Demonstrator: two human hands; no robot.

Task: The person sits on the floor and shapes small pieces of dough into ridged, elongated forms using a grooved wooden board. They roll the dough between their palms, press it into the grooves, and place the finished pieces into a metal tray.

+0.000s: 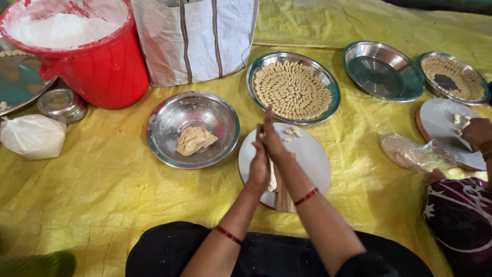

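- A person sat on a yellow sheet (102, 184), seen from above, both forearms reaching forward over a round white board (312, 154).
- The left hand (259, 166) and right hand (274, 141) were pressed palm to palm, fingers straight rather than curled, with a strip of pale dough (272, 180) squeezed between them; its lower end showed below the palms.
- Neither hand was clenched; they held the dough only by flat pressure.
- A ridged wooden tool (285, 197) lay on the board's near edge, under the wrists.
- A few small shaped pieces (292, 132) lay on the board's far side.
- To the left, a steel bowl (192, 129) held a lump of dough (195, 140).
- Beyond the board, a steel plate (293, 87) was packed with shaped pieces in rings.
- Farther right stood an empty plate (382, 70) and a part-filled plate (453, 78).
- A red bucket (97, 66) of white flour, a striped bag (195, 38) and a tied white bag (32, 136) stood to the left.
- At the right edge, another person's hand (476, 132) rested on a second board (441, 120), beside a plastic wrap (415, 153).
- Judging by the pose, rolling here would go best with even, light pressure, palms sliding in opposite directions, so the strip stayed uniform and did not flatten or tear.
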